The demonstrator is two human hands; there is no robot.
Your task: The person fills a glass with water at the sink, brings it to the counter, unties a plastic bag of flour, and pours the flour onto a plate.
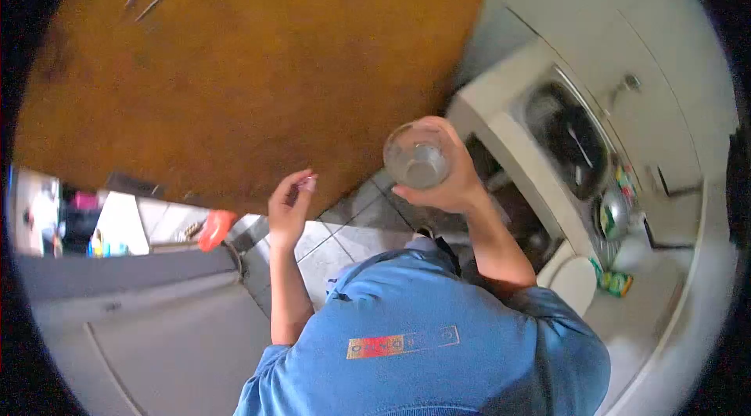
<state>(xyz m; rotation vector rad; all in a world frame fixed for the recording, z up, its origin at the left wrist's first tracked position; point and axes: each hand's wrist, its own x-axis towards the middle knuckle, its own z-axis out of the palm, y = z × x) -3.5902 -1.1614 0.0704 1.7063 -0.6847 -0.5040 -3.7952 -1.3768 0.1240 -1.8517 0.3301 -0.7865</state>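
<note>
A clear drinking glass (418, 156) is tilted so that its round mouth faces the camera. My right hand (447, 169) is wrapped around its right side, in front of the wooden door. To the left, my left hand (291, 201) is held up with fingers curled and the thumb and fingertips close together. Between those fingertips is a small pinkish thing (310, 183), too small to make out. The two hands are apart, above the tiled floor.
A large brown wooden door (258, 64) fills the upper left. At the right stands a counter with a metal sink (567, 134), a faucet (630, 82) and a green-yellow packet (616, 283). An orange bag (216, 229) and a grey appliance (172, 330) are at lower left.
</note>
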